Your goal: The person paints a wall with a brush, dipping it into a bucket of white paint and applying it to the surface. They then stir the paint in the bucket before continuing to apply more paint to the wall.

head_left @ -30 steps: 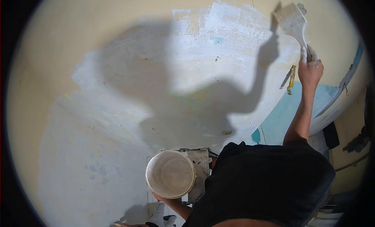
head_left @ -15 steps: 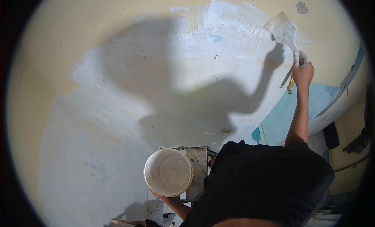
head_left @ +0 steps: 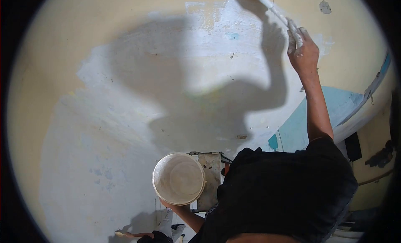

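- while the right hand (head_left: pixel 303 53) grips the brush (head_left: pixel 273 9) near the wall (head_left: pixel 213 69), the brush runs past the top of view
- the left hand (head_left: pixel 168 204), partly hidden, holds the bucket (head_left: pixel 178 179), which overlaps a platform (head_left: pixel 211 174) in view

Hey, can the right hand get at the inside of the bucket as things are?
Probably yes, by coming down from the wall. The right hand holds the brush, but the bucket has its mouth uncovered, and the left hand is outside it.
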A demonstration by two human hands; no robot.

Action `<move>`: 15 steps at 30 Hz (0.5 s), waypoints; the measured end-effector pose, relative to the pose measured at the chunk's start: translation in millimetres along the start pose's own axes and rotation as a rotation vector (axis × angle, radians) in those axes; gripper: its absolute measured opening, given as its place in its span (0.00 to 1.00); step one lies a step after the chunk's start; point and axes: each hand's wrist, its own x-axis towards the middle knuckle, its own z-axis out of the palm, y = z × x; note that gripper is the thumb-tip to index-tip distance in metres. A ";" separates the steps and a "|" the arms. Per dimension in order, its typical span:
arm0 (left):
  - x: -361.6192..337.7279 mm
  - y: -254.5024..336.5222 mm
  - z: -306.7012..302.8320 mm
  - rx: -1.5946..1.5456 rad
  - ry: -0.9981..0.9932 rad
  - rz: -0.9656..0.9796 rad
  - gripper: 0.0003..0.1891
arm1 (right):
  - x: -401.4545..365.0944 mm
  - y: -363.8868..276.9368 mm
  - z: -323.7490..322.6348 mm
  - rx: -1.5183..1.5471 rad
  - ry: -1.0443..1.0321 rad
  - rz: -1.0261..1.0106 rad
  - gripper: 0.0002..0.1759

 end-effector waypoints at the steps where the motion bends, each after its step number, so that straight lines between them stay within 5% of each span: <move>1: -0.3 -0.4 -0.2 0.007 0.002 0.006 0.30 | 2.9 -7.6 0.7 -0.021 -0.075 0.023 0.18; 8: 0.1 -1.4 -0.8 0.027 0.011 0.013 0.30 | 9.2 8.9 14.9 -0.194 -0.303 -0.007 0.16; 15: -0.8 -0.7 -0.4 0.061 0.012 0.020 0.29 | 6.9 34.7 23.4 -0.057 -0.411 0.084 0.11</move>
